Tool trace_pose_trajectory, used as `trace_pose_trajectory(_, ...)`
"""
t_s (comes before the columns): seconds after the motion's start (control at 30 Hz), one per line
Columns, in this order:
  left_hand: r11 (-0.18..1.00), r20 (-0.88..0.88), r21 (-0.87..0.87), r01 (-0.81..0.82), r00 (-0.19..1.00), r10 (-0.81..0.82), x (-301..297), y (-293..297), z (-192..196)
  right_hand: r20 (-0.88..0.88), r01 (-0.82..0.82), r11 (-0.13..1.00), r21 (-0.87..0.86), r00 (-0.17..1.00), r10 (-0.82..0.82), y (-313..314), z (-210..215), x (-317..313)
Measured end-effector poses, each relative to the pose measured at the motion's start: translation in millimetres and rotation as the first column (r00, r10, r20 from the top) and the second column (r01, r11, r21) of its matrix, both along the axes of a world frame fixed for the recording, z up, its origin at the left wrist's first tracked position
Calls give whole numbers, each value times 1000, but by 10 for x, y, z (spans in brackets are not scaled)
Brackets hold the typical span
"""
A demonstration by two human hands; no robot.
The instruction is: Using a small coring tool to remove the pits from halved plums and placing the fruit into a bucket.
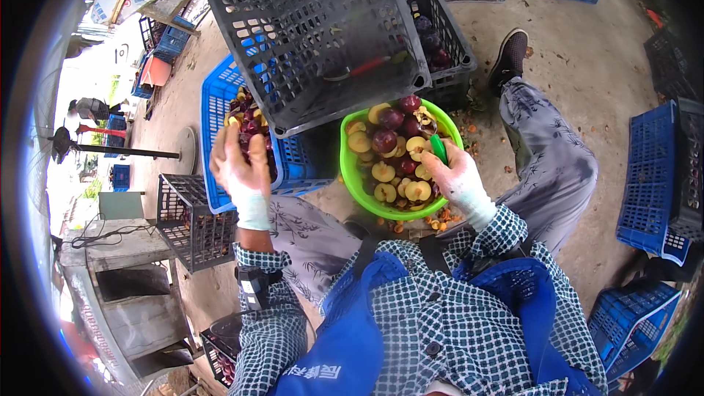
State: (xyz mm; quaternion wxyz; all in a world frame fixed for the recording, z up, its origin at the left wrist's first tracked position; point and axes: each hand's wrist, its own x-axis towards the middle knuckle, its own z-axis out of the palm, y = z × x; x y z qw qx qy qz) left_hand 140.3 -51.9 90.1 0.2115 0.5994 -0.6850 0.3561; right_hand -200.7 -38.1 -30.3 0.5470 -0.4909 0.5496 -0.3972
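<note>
My left hand [240, 169], in a white glove with bare-looking fingertips, hovers at the near side of a blue basket [213, 114]. Its fingers are apart and nothing shows between them. Cut dark-red plum pieces [253, 123] lie in that basket. Closed around a green-handled tool [438, 148], my right hand [460, 180] is over the right side of a lime-green basin [349, 177]; the tool's working end is hidden. The basin holds whole purple plums [391, 118] and halved plums [418, 191] showing yellow flesh.
A black crate [308, 29] is tilted beyond the basin, with a red-handled tool [369, 66] on it. Dark plums fill another black crate [460, 44] behind. Orange-brown scraps [442, 218] litter the floor. Blue crates [645, 176] stand at right, a black crate [192, 238] at left.
</note>
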Motion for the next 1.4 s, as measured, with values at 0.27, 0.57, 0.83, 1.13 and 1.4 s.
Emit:
trace_pose_trajectory(0.27,624,-297,774,105,931,211,-1237,-209,-1422,58,-35,996,76,998,30,75,34,84)
trace_pose_trajectory(0.57,720,-424,-7,694,-654,626,-1276,-12,-973,-311,-187,892,-411,949,56,253,110,176)
trace_pose_trajectory(0.83,672,-521,-70,737,-601,606,-1445,362,-793,-380,-273,916,-295,913,149,346,124,317)
trace_pose_trajectory(1.13,718,-667,63,693,-507,546,-1512,466,-776,-405,-330,899,-287,893,198,387,215,319)
trace_pose_trajectory(1.4,672,-755,76,737,-398,522,-1482,516,-763,-5,-389,882,-266,916,402,402,52,351)
